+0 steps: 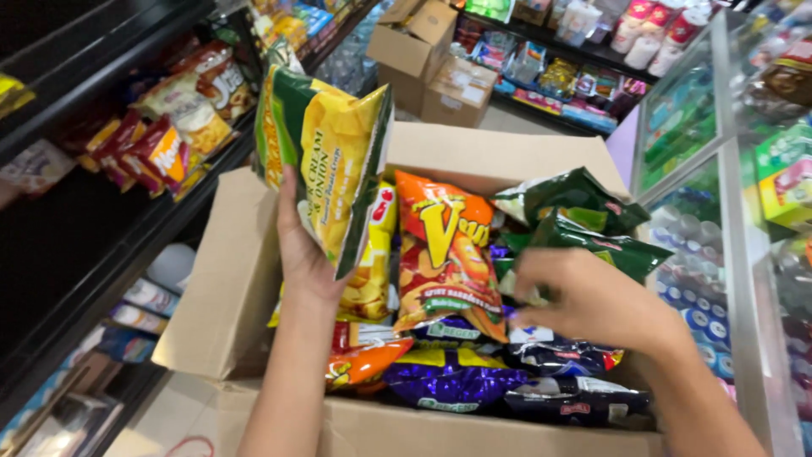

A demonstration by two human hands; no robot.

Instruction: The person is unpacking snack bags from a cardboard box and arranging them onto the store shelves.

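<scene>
Shop aisle setting: dark shelving point(101, 220) with snack packets runs along the left, a glass-fronted drinks cooler point(727, 211) stands on the right, and closed cartons point(431, 63) sit on the floor farther back. An open cardboard box point(228, 288) fills the centre, packed with snack bags in orange, purple, green and yellow.

Left hand point(304, 254): grip closed on the lower edge of a yellow-and-green chip bag point(326, 135), thumb across the front. Bag position: raised above the box's left side, clear of the other bags. Its long axis runs near vertical, tilted slightly, with the top seam pointing up and away toward the shelving.

Right hand point(592, 300): inside the box among the bags, fingers curled downward over a dark purple packet point(558, 355), just beside a green bag point(609, 245). Whether this grip is closed on any packet cannot be told.
</scene>
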